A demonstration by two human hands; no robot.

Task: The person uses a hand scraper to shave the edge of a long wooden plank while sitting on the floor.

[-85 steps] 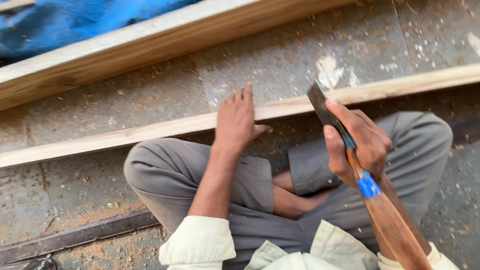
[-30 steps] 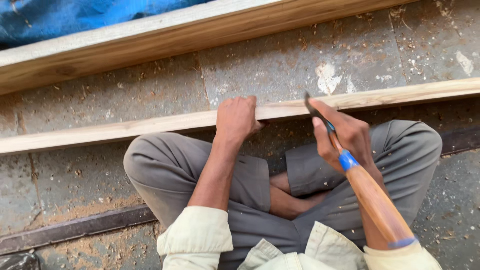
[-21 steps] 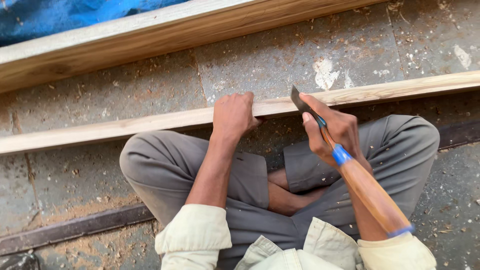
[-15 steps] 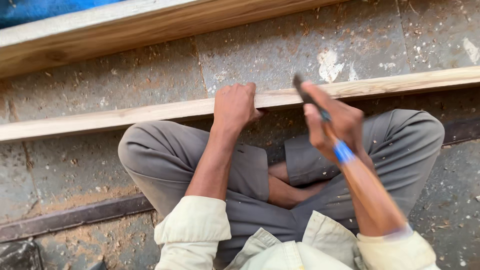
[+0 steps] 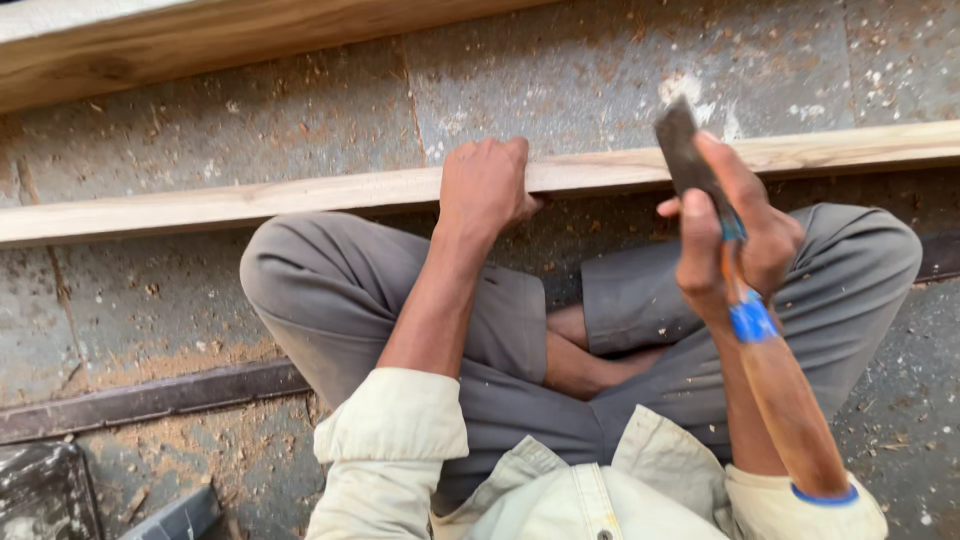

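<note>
Soft even daylight, warm tone, faint shadows, no glare, motion blur on the raised right hand (image 5: 735,235)

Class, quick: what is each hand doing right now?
Left hand: closed, gripping the wooden strip.
Right hand: closed around a dark-bladed tool.

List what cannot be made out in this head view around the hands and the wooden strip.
- Dark blade: blurred by motion, its edge unclear; lower part hidden inside the right hand.
- Wooden strip: both ends cut off by the picture edges; a stretch hidden under the left hand.
- Dark object at lower left: cut off by the corner, kind unclear.
</note>
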